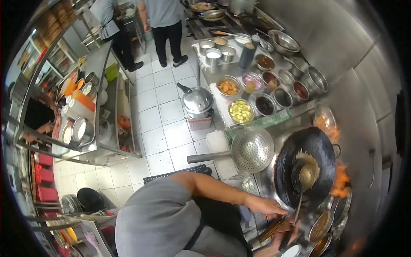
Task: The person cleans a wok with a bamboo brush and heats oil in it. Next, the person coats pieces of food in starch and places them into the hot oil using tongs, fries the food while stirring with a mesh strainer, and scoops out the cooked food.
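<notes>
The right hand (279, 238) is wrapped around the handle of a ladle (307, 175), at the near right; the ladle's bowl rests inside a dark wok (284, 171), amid pale brown food (316, 159); the left hand (266, 205) reaches out with its fingers extended beside the near left rim of the wok; I cannot tell whether it grips or touches anything there; the two hands are apart, though near each other.

The wok sits on the stove at the right, with orange flames (341, 182) along its right side; a perforated strainer (252, 150) lies just left of the wok, its long handle pointing left; near the right hand is a pan of brown sauce (320, 228).

Farther off, beyond the strainer, a steel counter (220, 70) carries a row of containers; among them are a bowl of diced green-and-yellow pieces (241, 111), a bowl of orange pieces (228, 87) and, farther still, a tall dark bottle (247, 56); a lidded metal pot (198, 100) stands left of this counter, above the tiled floor (174, 128).

At the far left, two people in grey tops stand, one (162, 21) to the right of the other (102, 17); a third person's dark sleeve (39, 113) shows beside the left-hand worktable (95, 60).
</notes>
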A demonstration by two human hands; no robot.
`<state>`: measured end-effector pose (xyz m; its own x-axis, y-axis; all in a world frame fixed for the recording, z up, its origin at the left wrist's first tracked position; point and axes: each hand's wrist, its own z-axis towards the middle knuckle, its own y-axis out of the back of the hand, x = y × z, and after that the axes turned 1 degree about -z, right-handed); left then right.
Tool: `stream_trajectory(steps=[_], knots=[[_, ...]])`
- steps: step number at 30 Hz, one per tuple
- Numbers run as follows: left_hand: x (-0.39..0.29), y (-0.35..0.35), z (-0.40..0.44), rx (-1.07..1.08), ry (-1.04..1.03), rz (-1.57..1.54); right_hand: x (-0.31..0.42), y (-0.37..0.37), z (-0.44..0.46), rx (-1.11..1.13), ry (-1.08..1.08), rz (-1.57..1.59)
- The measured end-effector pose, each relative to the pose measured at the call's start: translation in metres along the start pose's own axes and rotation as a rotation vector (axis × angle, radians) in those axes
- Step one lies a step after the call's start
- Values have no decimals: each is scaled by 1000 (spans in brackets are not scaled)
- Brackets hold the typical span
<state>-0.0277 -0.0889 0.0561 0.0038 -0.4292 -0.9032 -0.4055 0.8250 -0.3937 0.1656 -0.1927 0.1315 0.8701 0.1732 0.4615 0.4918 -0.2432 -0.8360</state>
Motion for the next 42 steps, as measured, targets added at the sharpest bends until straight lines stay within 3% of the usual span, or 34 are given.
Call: stream_trajectory(steps=[1,4,8,11,15,17,18,19,20,21,23,24,25,27,29,30,32,33,35,38,42], knots=[[-27,-26,-3,-9,120,-436,-22,-6,-2,-152,210,-336],[-32,-47,25,-117,60,-624,-62,4,-5,-383,344,-767],[-27,-38,21,-79,79,-793,-79,34,-6,-518,194,-863],[-21,-31,23,-258,-65,-774,-82,55,-6,-597,129,-894],[-24,-10,30,-249,-159,-856,-75,95,-18,-707,69,-905],[-42,-4,16,-313,-127,-846,-63,130,-40,-804,49,-877],[-40,13,-5,-193,-173,-670,-54,151,-60,-871,48,-821],[-43,12,-8,-296,-91,-798,-38,173,-85,-916,63,-667],[-63,14,-34,-247,-6,-791,-26,174,-113,-912,130,-432],[-68,19,-45,-220,55,-807,-22,117,-121,-893,212,-74],[-73,29,-56,-215,162,-828,-14,75,-129,-569,320,-74],[-77,29,-52,-207,166,-901,-3,65,-126,-532,257,-17],[-81,30,-51,-224,167,-974,-3,47,-109,-538,350,-8],[-74,53,-36,-38,332,-1389,14,41,-75,-429,429,-321],[-57,71,-28,239,276,-1446,37,-1,-25,-483,371,-786],[-61,69,-31,264,300,-1506,43,1,8,-425,451,-985],[-66,66,-32,261,308,-1530,74,-8,50,-328,176,-1481],[-66,65,-31,270,310,-1514,83,-4,76,-261,241,-1869],[-67,60,-34,237,321,-1535,87,1,111,-503,157,-2417],[-66,64,-40,279,297,-1586,68,-23,119,-832,334,-2681],[-65,60,-47,283,261,-1608,74,-19,116,-448,295,-2615]])
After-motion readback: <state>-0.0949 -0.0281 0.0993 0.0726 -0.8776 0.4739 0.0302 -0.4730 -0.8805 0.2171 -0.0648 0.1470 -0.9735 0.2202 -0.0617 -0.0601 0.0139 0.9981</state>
